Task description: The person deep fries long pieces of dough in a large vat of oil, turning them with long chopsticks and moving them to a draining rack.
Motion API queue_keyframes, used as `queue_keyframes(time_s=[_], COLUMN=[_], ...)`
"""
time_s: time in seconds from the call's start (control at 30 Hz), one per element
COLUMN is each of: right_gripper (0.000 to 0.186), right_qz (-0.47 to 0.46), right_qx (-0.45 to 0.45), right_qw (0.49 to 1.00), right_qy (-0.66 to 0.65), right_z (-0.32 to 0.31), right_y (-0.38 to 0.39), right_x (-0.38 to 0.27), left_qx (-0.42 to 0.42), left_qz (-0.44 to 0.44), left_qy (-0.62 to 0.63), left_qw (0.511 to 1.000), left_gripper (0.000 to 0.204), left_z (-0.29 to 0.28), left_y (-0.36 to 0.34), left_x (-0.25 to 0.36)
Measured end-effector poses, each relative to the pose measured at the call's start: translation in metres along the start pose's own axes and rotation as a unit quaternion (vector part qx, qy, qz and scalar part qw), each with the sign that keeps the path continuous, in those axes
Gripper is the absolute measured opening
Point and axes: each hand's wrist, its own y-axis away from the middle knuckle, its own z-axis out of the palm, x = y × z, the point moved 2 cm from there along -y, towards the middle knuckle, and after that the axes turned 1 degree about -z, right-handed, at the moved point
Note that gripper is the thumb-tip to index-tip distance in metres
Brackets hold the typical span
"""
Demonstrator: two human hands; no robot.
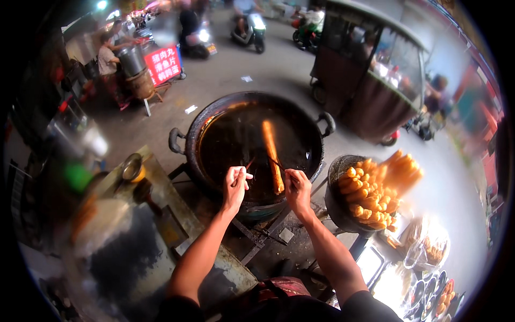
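Note:
A long golden fried dough stick (271, 145) lies in dark oil inside a large black wok (195, 131) with two loop handles. My left hand (235, 185) grips a dark thin stick (249, 163) at the wok's near side. My right hand (296, 188) is closed on another dark thin stick (276, 162), which reaches across the dough stick. Both hands are over the near rim, one either side of the dough stick.
A container heaped with fried dough sticks (370, 193) and a bagged bundle (429, 241) stand right; a metal worktop (177, 204) with a bowl (134, 166) lies left. A glazed cart (354, 91), scooters (249, 32) and a person (110, 64) by a red sign (163, 67) are beyond.

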Motion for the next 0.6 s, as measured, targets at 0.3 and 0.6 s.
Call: queue_keyframes(time_s=[0.3,0.6], right_gripper=[0.008,0.007], right_qz=[-0.007,0.024], right_qx=[-0.003,-0.019], right_qw=[1.000,0.999], right_qy=[0.014,-0.033], right_z=[-0.001,-0.002], right_y=[0.002,0.003], right_x=[0.006,0.012], left_qx=[-0.010,0.003], left_qz=[0.046,0.066], left_qy=[-0.058,-0.096], left_qw=[0.997,0.993], left_gripper=[0.028,0.030], left_z=[-0.040,-0.057], left_y=[0.090,0.135], left_x=[-0.016,-0.036])
